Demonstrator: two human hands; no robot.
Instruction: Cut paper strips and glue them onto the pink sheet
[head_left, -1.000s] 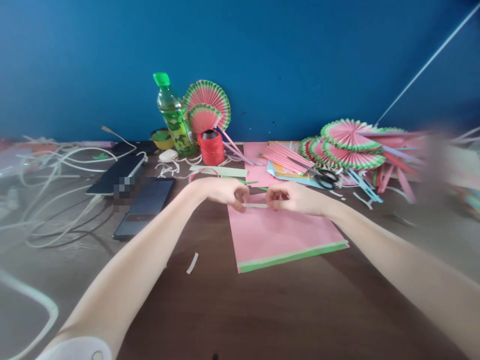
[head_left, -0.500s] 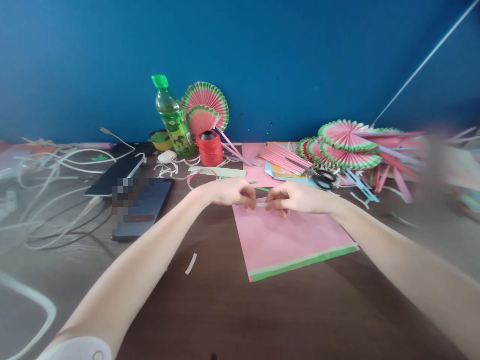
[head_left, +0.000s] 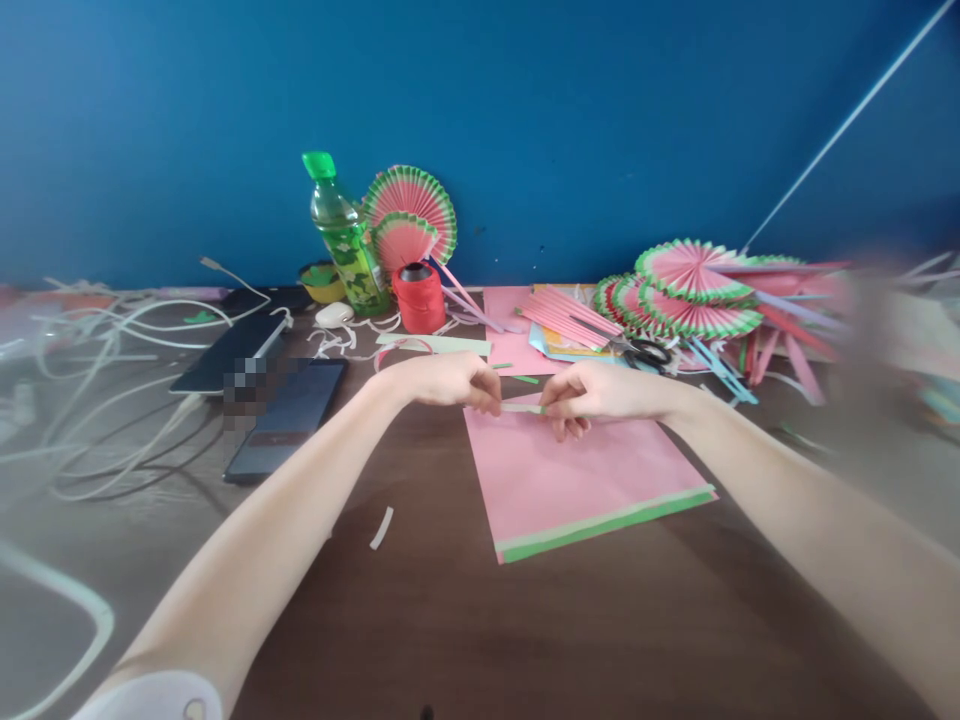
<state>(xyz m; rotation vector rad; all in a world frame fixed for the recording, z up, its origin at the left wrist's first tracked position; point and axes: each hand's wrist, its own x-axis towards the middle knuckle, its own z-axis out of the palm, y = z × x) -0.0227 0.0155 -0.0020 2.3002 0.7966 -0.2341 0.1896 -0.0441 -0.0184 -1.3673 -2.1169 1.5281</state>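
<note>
One smooth pink paper (head_left: pixel 577 475), narrow pale band (head_left: pixel 523 408), pinching fingers (head_left: pixel 561 406)

A pink sheet (head_left: pixel 577 470) lies on the worktop (head_left: pixel 562 630), mostly smooth and four-sided, set at a slant so that its near edge climbs toward the right. Along that edge runs a bright green band (head_left: pixel 607 523) with a paler green band (head_left: pixel 604 512) just above it; slivers of pink show at both near corners. At the far edge, a narrow pale strip (head_left: pixel 521 408) spans the gap between the left hand (head_left: pixel 450 382) and right hand (head_left: pixel 611 392), pinched at both ends, with a touch of green at its right end. Whether it touches the sheet is unclear.
</note>
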